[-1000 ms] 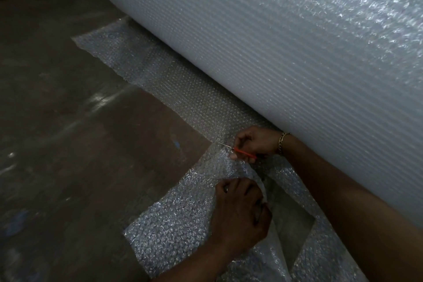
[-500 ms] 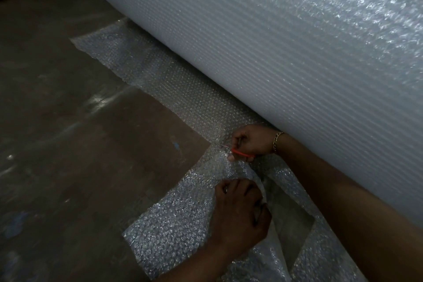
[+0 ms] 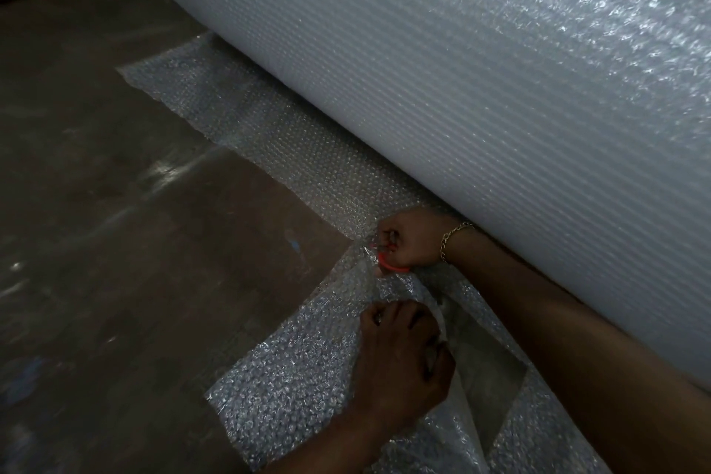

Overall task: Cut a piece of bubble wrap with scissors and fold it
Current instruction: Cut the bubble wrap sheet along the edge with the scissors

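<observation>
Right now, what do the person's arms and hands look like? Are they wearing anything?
Both arms are bare, with no sleeves or gloves showing. The right hand has a gold chain bracelet around its wrist. The left hand has nothing on its wrist; a small glint on one finger could be a ring, but it's too dim to tell.

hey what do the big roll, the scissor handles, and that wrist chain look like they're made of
Big roll: translucent plastic bubble film, glossy; rows of small bubbles glint. Scissors in the right hand: handles look like smooth orange-red plastic; blades mostly hidden. Wrist chain: gold-coloured metal links, shiny; actual metal unclear.
</observation>
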A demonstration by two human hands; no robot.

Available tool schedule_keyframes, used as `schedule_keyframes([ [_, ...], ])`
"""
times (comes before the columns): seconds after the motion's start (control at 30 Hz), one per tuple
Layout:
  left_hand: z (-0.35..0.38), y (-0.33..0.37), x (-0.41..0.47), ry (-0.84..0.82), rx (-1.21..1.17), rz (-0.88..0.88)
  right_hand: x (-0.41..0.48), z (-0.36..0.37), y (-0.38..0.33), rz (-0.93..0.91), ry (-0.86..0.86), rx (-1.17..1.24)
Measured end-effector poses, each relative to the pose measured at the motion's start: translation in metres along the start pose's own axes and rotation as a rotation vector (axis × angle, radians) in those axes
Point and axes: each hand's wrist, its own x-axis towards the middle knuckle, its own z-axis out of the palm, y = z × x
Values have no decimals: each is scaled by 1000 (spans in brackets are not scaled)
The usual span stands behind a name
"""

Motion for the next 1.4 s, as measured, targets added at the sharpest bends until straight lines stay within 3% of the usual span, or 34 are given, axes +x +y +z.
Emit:
schedule_keyframes([
  [0.9, 5, -2, 0, 24, 11, -1, 3, 2, -4, -6, -1, -36],
  [1.27, 6, -2, -1, 20, 16, -4, 10, 7, -4, 49, -5, 97],
  [1.4, 7, -3, 0, 18, 37, -3, 1, 3, -6, 126, -41, 285],
])
